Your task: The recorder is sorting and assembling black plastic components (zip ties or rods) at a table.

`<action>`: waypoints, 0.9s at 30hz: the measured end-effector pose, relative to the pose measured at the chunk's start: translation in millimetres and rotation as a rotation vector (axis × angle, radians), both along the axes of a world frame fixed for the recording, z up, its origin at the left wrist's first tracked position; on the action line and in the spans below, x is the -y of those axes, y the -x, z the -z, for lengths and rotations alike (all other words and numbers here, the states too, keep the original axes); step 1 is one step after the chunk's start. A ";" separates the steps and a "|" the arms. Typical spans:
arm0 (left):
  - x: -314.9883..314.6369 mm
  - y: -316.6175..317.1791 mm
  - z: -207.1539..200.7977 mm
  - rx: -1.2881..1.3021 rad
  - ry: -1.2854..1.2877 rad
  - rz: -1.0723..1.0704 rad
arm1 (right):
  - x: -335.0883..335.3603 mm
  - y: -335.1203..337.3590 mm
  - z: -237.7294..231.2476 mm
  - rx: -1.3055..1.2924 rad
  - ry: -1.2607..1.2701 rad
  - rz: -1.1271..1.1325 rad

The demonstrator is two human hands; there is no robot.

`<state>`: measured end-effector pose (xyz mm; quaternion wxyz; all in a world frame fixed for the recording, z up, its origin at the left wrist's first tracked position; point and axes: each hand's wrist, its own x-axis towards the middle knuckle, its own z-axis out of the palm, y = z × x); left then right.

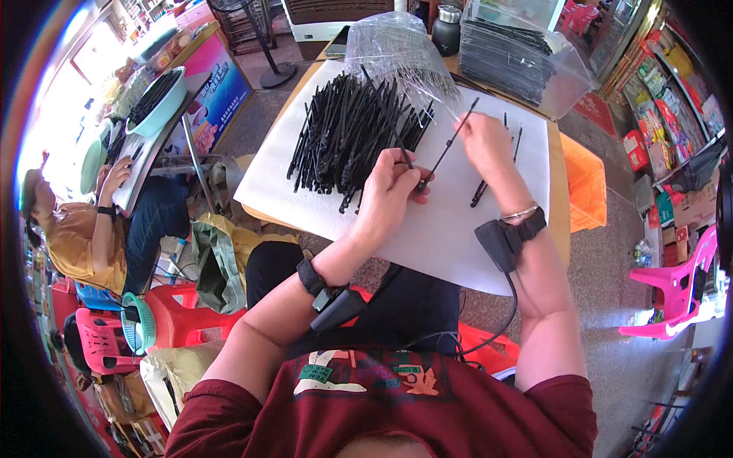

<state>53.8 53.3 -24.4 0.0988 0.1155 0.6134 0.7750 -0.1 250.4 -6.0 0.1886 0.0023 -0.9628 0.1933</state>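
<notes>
A thin black strip runs between my two hands above a white sheet on the table. My left hand pinches its lower end, fingers closed. My right hand grips its upper part. A big pile of the same black strips lies just left of my left hand. A few loose strips lie under my right wrist. Both wrists wear black bands with cables.
A clear plastic bag and a clear bin of dark flat packs stand at the table's far edge, by a dark flask. A person in yellow sits at left by another table. Pink chair at right.
</notes>
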 end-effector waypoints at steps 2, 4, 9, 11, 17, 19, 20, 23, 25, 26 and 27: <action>2.5 -0.6 2.8 -0.011 -0.048 0.036 | 0.1 -6.1 -9.9 -0.125 -0.022 0.014; 2.4 -2.2 -4.0 0.004 -0.049 0.034 | 3.9 -11.2 -16.4 -0.361 -0.030 -0.001; 4.9 1.9 -1.8 0.031 -0.216 0.072 | 32.2 -31.1 -33.9 -0.486 -0.094 -0.244; 6.4 3.9 1.1 0.015 -0.267 0.097 | 37.5 -38.4 -41.8 -0.519 -0.157 -0.349; 8.6 1.2 -1.1 0.040 -0.258 0.122 | 15.4 -42.4 -60.0 -0.623 0.425 -0.041; 8.4 0.4 -2.8 0.047 -0.249 0.124 | 12.4 -29.7 -53.2 -0.536 0.766 -0.165; 7.9 0.4 -3.2 0.054 -0.238 0.122 | 10.6 -23.9 -47.6 -0.436 1.106 -0.293; 7.8 -0.3 -5.5 0.060 -0.219 0.133 | 13.8 -18.3 -35.3 -0.281 1.142 -0.384; 9.8 -0.6 -3.5 0.071 -0.230 0.136 | 14.7 -20.3 -37.1 -0.350 1.030 -0.366; 11.2 -0.3 -1.8 0.079 -0.241 0.136 | 14.4 -24.1 -42.1 -0.439 1.013 -0.332; 12.0 0.5 -1.4 0.082 -0.241 0.127 | 13.4 -25.6 -45.4 -0.526 0.996 -0.297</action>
